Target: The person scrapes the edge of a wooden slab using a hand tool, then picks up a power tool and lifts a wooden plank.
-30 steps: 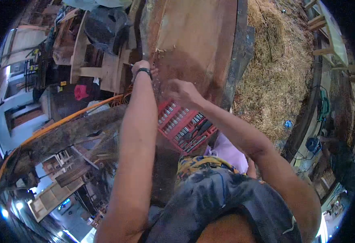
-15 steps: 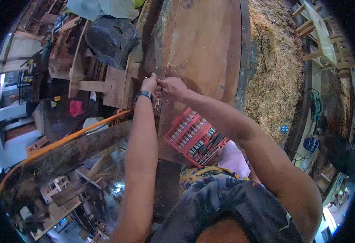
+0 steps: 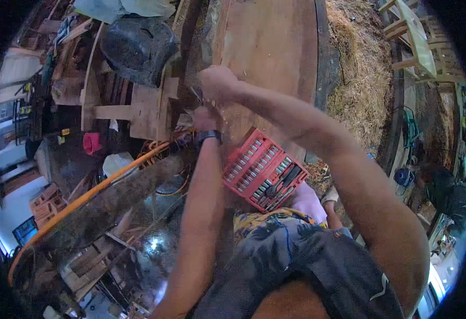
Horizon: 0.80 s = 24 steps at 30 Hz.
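My left hand [image 3: 207, 118], with a dark watch on the wrist, is closed near the left edge of the long wooden board. A thin metal piece [image 3: 197, 94] sticks up from its fingertips; its kind is too blurred to name. Beyond it, over the board, my right hand [image 3: 219, 82] forms a fist, and whatever it may hold is hidden. The two hands are apart. Close to my lap lies an open red socket set case [image 3: 246, 173], filled with rows of metal sockets and dark-handled tools.
The long wooden board [image 3: 270, 48] runs away from me. Left of it stand a wooden frame [image 3: 148, 109] and a dark moulded shell [image 3: 137, 50]. An orange hose [image 3: 89, 189] crosses the lower left. Wood shavings [image 3: 366, 85] cover the ground at right.
My right hand has pulled away from the left and risen up the board. My left hand has shifted slightly down and right. A thin metal piece now shows between them.
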{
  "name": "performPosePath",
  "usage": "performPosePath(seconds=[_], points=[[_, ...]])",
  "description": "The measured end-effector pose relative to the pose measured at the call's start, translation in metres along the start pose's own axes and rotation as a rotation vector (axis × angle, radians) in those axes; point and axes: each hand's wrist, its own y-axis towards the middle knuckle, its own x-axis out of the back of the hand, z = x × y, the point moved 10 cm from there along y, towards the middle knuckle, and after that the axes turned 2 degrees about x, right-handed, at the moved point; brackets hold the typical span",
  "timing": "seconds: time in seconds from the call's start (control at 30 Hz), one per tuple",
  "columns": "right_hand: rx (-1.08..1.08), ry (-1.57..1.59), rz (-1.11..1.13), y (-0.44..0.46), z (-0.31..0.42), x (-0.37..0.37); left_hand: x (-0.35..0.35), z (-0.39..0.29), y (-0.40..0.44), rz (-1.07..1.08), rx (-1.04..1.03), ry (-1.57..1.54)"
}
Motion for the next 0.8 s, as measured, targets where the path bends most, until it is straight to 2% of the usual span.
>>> performPosePath(seconds=[0.03, 0.07, 0.1, 0.13, 0.2, 0.23, 0.27, 0.33, 0.4, 0.47, 0.5, 0.57, 0.6, 0.63, 0.67, 0.73, 0.8], points=[[-0.35, 0.174, 0.167, -0.008, -0.023, -0.015, -0.018, 0.007, 0.006, 0.074, 0.086, -0.143], [-0.348, 0.172, 0.173, -0.004, -0.02, -0.028, -0.045, 0.011, 0.009, 0.149, 0.176, -0.288], [-0.301, 0.233, 0.159, 0.001, -0.01, -0.05, -0.068, 0.007, 0.019, -0.17, 0.082, -0.084], [-0.253, 0.295, 0.144, 0.002, -0.001, -0.063, -0.065, 0.0, 0.011, -0.164, 0.089, -0.085], [-0.222, 0.256, 0.198, -0.007, 0.027, -0.028, -0.046, -0.009, 0.008, -0.058, 0.147, 0.493], [-0.236, 0.228, 0.175, -0.006, 0.03, -0.021, -0.158, 0.06, 0.041, -0.151, 0.277, -0.018], [-0.254, 0.206, 0.158, -0.008, 0.03, -0.019, -0.156, 0.068, 0.036, -0.147, 0.275, -0.015], [-0.196, 0.158, 0.192, -0.006, 0.035, -0.021, -0.124, 0.041, 0.007, -0.268, -0.086, -0.028], [-0.129, 0.103, 0.226, -0.005, 0.043, -0.022, -0.053, 0.044, -0.03, -0.069, 0.104, -0.469], [0.12, -0.112, 0.367, -0.012, 0.068, -0.035, -0.008, 0.06, -0.062, -0.028, 0.31, -0.761], [0.12, -0.112, 0.364, -0.013, 0.063, -0.04, 0.014, 0.064, -0.07, -0.058, 0.359, -0.789], [0.504, -0.231, 0.206, -0.019, 0.08, -0.047, 0.053, 0.057, -0.077, -0.096, 0.395, -0.791], [0.506, -0.225, 0.209, -0.019, 0.075, -0.046, 0.083, 0.038, -0.076, -0.212, 0.249, -0.613], [0.674, -0.288, 0.109, -0.025, 0.086, -0.037, 0.105, 0.017, -0.079, -0.323, 0.104, -0.434], [0.841, -0.348, 0.007, -0.035, 0.098, -0.028, 0.107, 0.013, -0.078, -0.319, 0.109, -0.434], [0.846, -0.379, 0.088, -0.038, 0.094, -0.035, 0.085, 0.008, -0.065, -0.088, 0.214, -0.621], [0.828, -0.24, -0.068, -0.042, 0.088, -0.017, 0.083, 0.009, -0.062, -0.089, 0.294, -0.682]])
